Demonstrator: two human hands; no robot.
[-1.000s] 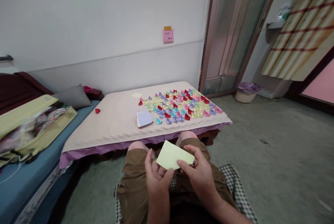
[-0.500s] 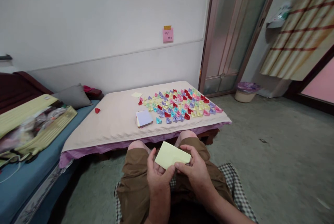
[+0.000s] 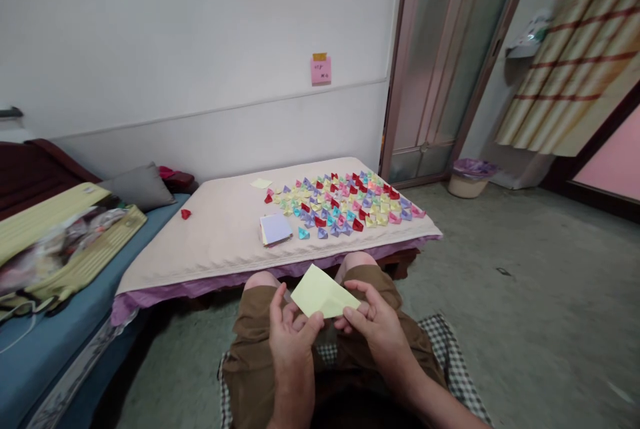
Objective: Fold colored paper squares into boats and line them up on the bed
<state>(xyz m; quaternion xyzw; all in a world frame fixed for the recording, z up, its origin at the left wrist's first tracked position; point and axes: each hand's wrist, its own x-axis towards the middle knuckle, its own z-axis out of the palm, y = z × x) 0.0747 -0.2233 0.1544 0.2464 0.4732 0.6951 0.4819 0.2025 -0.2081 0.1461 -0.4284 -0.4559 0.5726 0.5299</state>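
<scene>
A pale yellow-green sheet of paper (image 3: 323, 292) is held above my lap, tilted, with a faint crease toward its lower edge. My right hand (image 3: 375, 319) pinches its right corner between thumb and fingers. At the lower left edge, the thumb of my left hand (image 3: 294, 332) presses on the paper; its index finger stands off to the left, and other fingers are partly hidden under the sheet. Beyond my knees, many folded paper boats (image 3: 345, 201) in several colours cover the right part of the bed. A stack of square paper (image 3: 276, 229) lies nearer me, lilac on top.
A yellow sheet (image 3: 261, 183) and a red folded piece (image 3: 186, 214) lie on the cream bed cover (image 3: 210, 242). To the left is a blue mattress (image 3: 55, 342) with an open yellow case (image 3: 95, 242). A lined bin (image 3: 470, 179) stands at right.
The paper has shifted slightly up and left. My left hand has moved left, its index finger coming away from the paper's edge. My right hand keeps the right corner.
</scene>
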